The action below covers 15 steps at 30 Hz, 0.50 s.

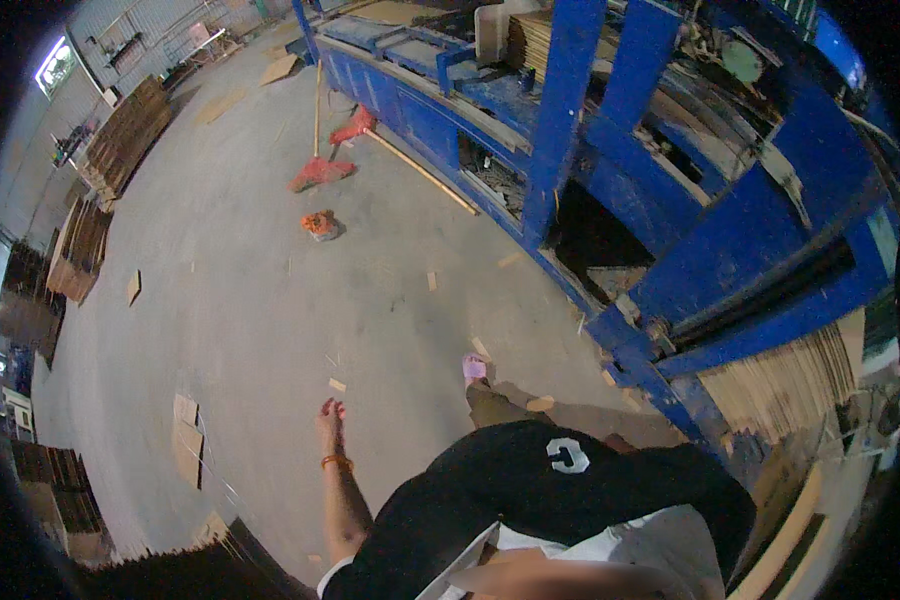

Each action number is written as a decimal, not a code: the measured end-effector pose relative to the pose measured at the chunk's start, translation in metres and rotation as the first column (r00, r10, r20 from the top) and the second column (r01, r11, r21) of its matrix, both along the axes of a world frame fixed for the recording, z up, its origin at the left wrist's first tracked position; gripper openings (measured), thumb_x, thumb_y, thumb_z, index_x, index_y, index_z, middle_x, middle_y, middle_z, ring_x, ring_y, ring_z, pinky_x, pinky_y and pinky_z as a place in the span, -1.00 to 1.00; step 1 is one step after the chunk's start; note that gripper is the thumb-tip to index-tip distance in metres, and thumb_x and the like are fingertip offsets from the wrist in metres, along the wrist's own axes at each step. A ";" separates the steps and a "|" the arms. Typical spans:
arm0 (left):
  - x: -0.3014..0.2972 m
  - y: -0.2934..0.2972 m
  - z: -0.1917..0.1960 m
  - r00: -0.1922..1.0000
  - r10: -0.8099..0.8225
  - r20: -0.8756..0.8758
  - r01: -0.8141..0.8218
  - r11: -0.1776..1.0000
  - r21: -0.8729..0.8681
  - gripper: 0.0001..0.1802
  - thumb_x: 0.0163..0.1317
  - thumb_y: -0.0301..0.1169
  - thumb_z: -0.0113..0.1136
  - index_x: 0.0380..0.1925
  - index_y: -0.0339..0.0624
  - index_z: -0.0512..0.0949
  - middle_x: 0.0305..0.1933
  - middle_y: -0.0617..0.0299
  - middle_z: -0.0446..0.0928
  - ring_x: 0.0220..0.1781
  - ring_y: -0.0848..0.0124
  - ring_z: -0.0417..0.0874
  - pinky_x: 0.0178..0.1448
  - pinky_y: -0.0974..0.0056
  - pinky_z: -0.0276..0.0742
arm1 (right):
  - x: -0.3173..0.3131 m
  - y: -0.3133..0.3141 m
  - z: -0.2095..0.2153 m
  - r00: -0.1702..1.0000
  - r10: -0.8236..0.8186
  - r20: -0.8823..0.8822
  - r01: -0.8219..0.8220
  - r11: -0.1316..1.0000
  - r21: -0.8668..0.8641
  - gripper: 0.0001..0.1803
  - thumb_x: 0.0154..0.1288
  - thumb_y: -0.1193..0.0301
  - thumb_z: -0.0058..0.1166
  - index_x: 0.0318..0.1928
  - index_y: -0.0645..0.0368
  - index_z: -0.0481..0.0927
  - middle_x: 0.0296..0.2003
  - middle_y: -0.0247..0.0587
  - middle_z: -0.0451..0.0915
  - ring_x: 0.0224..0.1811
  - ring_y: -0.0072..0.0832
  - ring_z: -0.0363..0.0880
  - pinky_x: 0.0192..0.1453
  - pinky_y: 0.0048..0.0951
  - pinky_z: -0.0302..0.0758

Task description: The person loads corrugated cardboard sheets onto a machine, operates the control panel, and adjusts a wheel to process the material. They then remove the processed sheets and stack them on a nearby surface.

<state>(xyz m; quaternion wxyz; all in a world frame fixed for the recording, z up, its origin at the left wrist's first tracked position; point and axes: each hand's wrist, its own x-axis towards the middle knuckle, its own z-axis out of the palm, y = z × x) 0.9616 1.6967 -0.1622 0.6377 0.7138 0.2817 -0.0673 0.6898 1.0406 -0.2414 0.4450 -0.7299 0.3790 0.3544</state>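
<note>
My left hand (331, 421) hangs low over the grey concrete floor, an orange band (337, 461) round its wrist. Its fingers look loosely apart and nothing shows in them. The nearest thing to it in the picture is a small cardboard scrap (337, 384) on the floor, just beyond the fingertips. My right hand is out of sight. One foot in a pink sandal (475, 367) is ahead of my body.
A long blue machine (560, 130) runs along the right, with stacked cardboard sheets (785, 380) by its near end. Two red brooms (322, 173) (354, 124) and an orange bundle (320, 225) lie ahead. Cardboard stacks (125, 135) line the left; cardboard pieces (186, 440) litter the floor.
</note>
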 end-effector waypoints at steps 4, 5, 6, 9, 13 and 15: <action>0.074 -0.072 -0.007 0.976 -0.211 0.048 0.210 0.865 -0.455 -0.70 0.21 -0.29 0.00 -0.11 -0.19 0.42 -0.26 0.23 0.56 -0.31 0.41 0.55 -0.33 0.40 0.42 | 0.146 -0.016 0.005 0.993 0.110 -0.033 -0.113 0.987 -0.117 -0.81 0.05 0.30 0.07 -0.39 0.16 0.55 -0.56 -0.24 0.52 -0.60 -0.40 0.46 -0.51 -0.38 0.37; 0.083 -0.083 -0.011 0.948 -0.308 -0.079 0.248 0.872 -0.421 -0.69 0.21 -0.27 0.01 -0.10 -0.16 0.42 -0.26 0.25 0.56 -0.29 0.40 0.56 -0.33 0.40 0.42 | 0.188 -0.002 0.005 0.980 0.197 -0.015 -0.197 0.969 -0.150 -0.80 0.06 0.30 0.06 -0.38 0.17 0.55 -0.53 -0.23 0.53 -0.57 -0.39 0.47 -0.48 -0.37 0.38; 0.083 -0.092 -0.016 0.895 -0.353 -0.272 0.242 0.898 -0.368 -0.68 0.20 -0.24 0.02 -0.09 -0.12 0.42 -0.26 0.28 0.55 -0.28 0.39 0.56 -0.33 0.40 0.43 | 0.235 0.014 0.008 0.958 0.287 0.014 -0.281 0.944 -0.173 -0.80 0.06 0.30 0.05 -0.36 0.17 0.55 -0.51 -0.21 0.54 -0.54 -0.38 0.48 -0.44 -0.37 0.39; 0.097 -0.095 -0.031 0.812 -0.358 -0.460 0.275 0.931 -0.239 -0.59 0.21 -0.19 0.01 0.01 -0.10 0.35 -0.16 0.21 0.53 -0.18 0.34 0.57 -0.13 0.20 0.46 | 0.394 0.062 0.041 0.906 0.352 0.236 -0.302 0.927 -0.224 -0.77 0.08 0.30 0.03 -0.32 0.19 0.55 -0.44 -0.16 0.56 -0.46 -0.36 0.52 -0.34 -0.35 0.43; 0.148 -0.073 -0.039 0.808 -0.279 -0.519 0.233 0.960 -0.154 -0.58 0.21 -0.17 0.00 0.01 -0.13 0.35 -0.17 0.19 0.52 -0.18 0.33 0.55 -0.10 0.20 0.45 | 0.586 0.103 0.136 0.704 0.263 0.659 -0.226 0.964 -0.142 -0.73 0.10 0.29 0.01 -0.26 0.21 0.54 -0.37 -0.13 0.59 -0.38 -0.37 0.56 -0.21 -0.35 0.47; 0.189 -0.061 -0.040 0.804 -0.258 -0.536 0.227 0.966 -0.124 -0.57 0.21 -0.16 -0.01 0.01 -0.14 0.34 -0.17 0.19 0.51 -0.18 0.33 0.54 -0.09 0.20 0.44 | 0.653 0.120 0.182 0.554 0.115 0.825 -0.188 0.982 -0.011 -0.71 0.15 0.27 0.00 -0.22 0.23 0.52 -0.37 -0.19 0.60 -0.39 -0.44 0.58 -0.18 -0.39 0.49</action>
